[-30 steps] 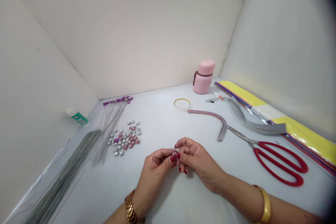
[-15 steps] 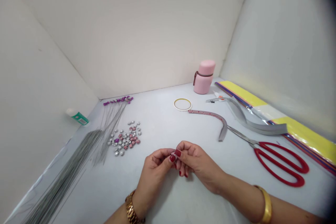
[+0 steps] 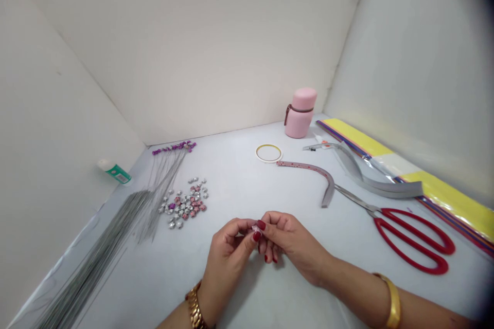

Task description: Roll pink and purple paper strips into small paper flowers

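My left hand (image 3: 232,251) and my right hand (image 3: 287,236) meet at the front middle of the table. Between their thumbs and fingertips is a small pinkish paper star (image 3: 256,229), mostly covered by the fingers. Both hands are pinched closed on it. To the left lies a loose pile of little silver and pink paper stars (image 3: 185,207), one purple star (image 3: 171,206) among them. Beyond my hands, pink-patterned paper strips (image 3: 309,166) curve across the table.
Red-handled scissors (image 3: 412,239) lie at right, near grey paper strips (image 3: 389,188) and packs of coloured paper (image 3: 436,185). A tape roll (image 3: 269,160) and pink flask (image 3: 299,119) stand farther back. Thin wires (image 3: 104,247), purple-topped stems (image 3: 173,150) and a green-labelled bottle (image 3: 118,173) are at left.
My left thumb has shifted slightly down and right, so more of the small paper star shows between the fingertips. My right hand has dipped a little. Things on the table have stayed put.
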Action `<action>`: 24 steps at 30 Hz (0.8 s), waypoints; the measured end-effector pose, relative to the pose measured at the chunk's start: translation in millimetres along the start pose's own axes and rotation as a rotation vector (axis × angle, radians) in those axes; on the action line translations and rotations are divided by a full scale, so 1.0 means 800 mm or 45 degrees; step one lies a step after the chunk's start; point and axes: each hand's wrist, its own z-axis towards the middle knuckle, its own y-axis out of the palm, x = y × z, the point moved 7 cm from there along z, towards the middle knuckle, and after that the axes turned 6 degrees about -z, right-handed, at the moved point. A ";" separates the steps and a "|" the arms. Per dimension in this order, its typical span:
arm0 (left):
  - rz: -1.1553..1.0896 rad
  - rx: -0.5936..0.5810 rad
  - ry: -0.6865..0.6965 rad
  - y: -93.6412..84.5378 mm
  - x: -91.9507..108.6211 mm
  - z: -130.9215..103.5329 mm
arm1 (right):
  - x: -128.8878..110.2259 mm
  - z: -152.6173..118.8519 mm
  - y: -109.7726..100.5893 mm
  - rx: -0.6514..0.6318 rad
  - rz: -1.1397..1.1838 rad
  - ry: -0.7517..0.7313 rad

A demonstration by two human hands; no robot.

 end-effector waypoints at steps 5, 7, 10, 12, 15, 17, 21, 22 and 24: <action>0.084 0.053 0.003 -0.006 0.000 -0.002 | -0.002 -0.002 0.006 -0.068 0.070 0.007; 0.109 0.089 -0.005 -0.008 0.001 -0.001 | -0.005 -0.002 0.008 -0.103 0.098 0.000; 0.070 0.068 -0.039 -0.007 0.000 0.000 | -0.005 -0.002 0.007 -0.107 0.119 0.006; 0.028 0.032 -0.058 -0.004 0.000 0.001 | -0.003 -0.001 0.005 -0.099 0.124 0.023; 0.024 0.003 -0.063 -0.004 -0.001 0.001 | -0.001 0.000 0.003 -0.094 0.106 0.040; 0.050 -0.005 -0.055 -0.004 0.000 0.001 | 0.000 0.000 0.002 -0.094 0.091 0.049; 0.177 -0.003 0.018 -0.006 0.004 0.002 | 0.000 -0.001 0.002 -0.101 0.068 0.056; 0.214 -0.007 0.042 -0.006 0.006 0.002 | -0.001 -0.001 0.002 -0.096 0.059 0.045; 0.261 -0.016 0.071 -0.005 0.007 0.001 | -0.003 -0.001 0.000 -0.073 0.033 0.008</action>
